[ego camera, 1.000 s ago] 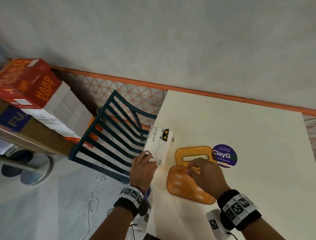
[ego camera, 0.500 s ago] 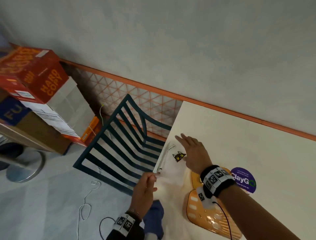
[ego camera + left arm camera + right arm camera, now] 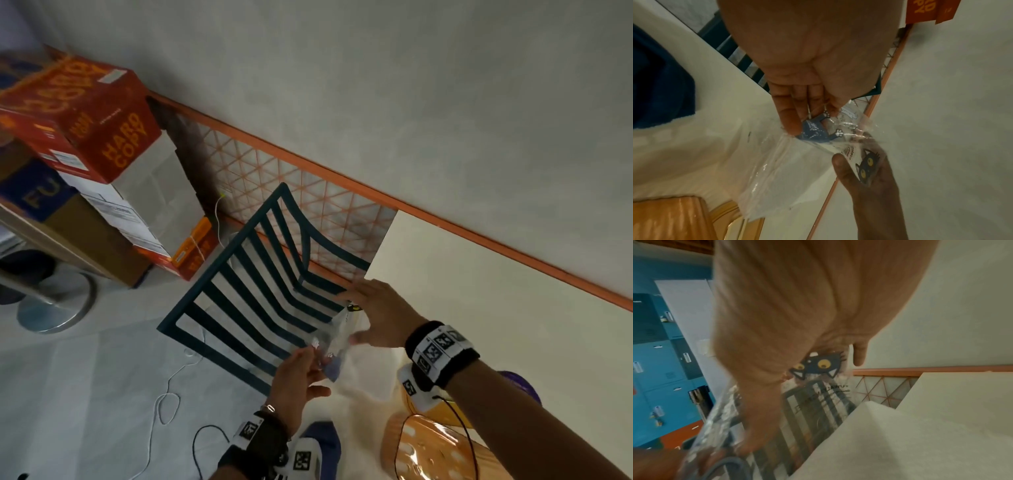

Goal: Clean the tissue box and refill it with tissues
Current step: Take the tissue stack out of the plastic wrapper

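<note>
A clear plastic tissue wrapper (image 3: 337, 337) with a black cat print is stretched between both hands over the table's left edge. My left hand (image 3: 317, 349) pinches its near end, and the fingers (image 3: 791, 116) show closely in the left wrist view. My right hand (image 3: 352, 318) grips the far end, its thumb (image 3: 840, 164) on the cat print. Through the wrapper (image 3: 818, 394) I see the chair slats. A white tissue stack (image 3: 900, 443) lies on the table just below. The orange tissue box (image 3: 435, 448) stands under my right forearm.
A dark blue cloth (image 3: 325, 442) lies at the cream table's (image 3: 496, 308) near left edge. A teal slatted chair (image 3: 253, 298) stands left of the table, with stacked cardboard boxes (image 3: 96, 137) and a white cable on the floor beyond. A grey wall runs behind.
My right hand left the orange box, reached to the tissue pack and took the wrapper's far end. My left hand pulled the near end back, and the wrapper now hangs stretched between them.
</note>
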A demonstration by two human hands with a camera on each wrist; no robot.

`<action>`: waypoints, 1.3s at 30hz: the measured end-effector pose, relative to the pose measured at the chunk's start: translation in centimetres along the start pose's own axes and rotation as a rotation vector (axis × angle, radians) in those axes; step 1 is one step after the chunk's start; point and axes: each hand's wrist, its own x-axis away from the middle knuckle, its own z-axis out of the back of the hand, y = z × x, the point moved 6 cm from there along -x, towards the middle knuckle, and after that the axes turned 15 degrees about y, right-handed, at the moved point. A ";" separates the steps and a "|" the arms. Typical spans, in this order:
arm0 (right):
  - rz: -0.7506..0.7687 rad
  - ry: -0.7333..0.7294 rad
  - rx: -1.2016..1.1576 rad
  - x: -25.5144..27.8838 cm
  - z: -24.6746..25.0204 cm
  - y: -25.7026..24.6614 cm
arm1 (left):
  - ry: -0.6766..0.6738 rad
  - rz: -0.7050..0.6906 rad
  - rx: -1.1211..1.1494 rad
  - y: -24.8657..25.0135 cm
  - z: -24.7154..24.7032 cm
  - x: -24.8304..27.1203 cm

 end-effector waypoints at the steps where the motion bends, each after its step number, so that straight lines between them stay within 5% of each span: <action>1: 0.020 0.075 0.003 -0.5 0.2 0.1 | 0.007 0.010 0.003 -0.1 0.0 -0.2; 4: -0.093 0.132 -0.009 -1.8 0.5 2.7 | 0.031 0.024 0.009 -0.4 0.1 -0.3; 8: -0.272 -0.029 -0.161 -2.9 -0.6 6.4 | 0.046 0.058 0.005 -1.0 0.2 -0.8; 13: -0.265 -0.086 -0.298 -4.0 -1.3 6.5 | 0.095 0.150 0.017 -1.5 0.2 -1.2; 19: -0.415 -0.130 -0.222 -4.5 -2.4 7.3 | 0.292 0.246 -0.020 -3.3 1.4 -3.9; 23: -0.587 -0.133 -0.225 -4.0 -2.9 8.1 | 0.282 0.269 -0.041 -4.6 1.1 -5.9; 28: -0.543 -0.111 -0.017 -3.9 -2.4 7.5 | 0.282 0.233 -0.204 -4.1 1.0 -5.5; 31: -0.539 -0.024 0.035 -3.5 -1.8 7.2 | 0.303 0.103 -0.458 -3.1 1.8 -5.7; 34: -0.559 0.127 0.009 -2.3 -0.3 7.5 | 0.371 -0.331 -0.864 -0.1 2.6 -5.5; 36: -0.595 0.228 -0.050 -0.6 0.5 8.0 | 0.354 -0.582 -0.778 2.0 1.6 -3.7; 39: -0.631 0.201 -0.126 2.9 0.1 8.6 | 0.127 -0.683 -0.780 2.4 -1.1 -2.6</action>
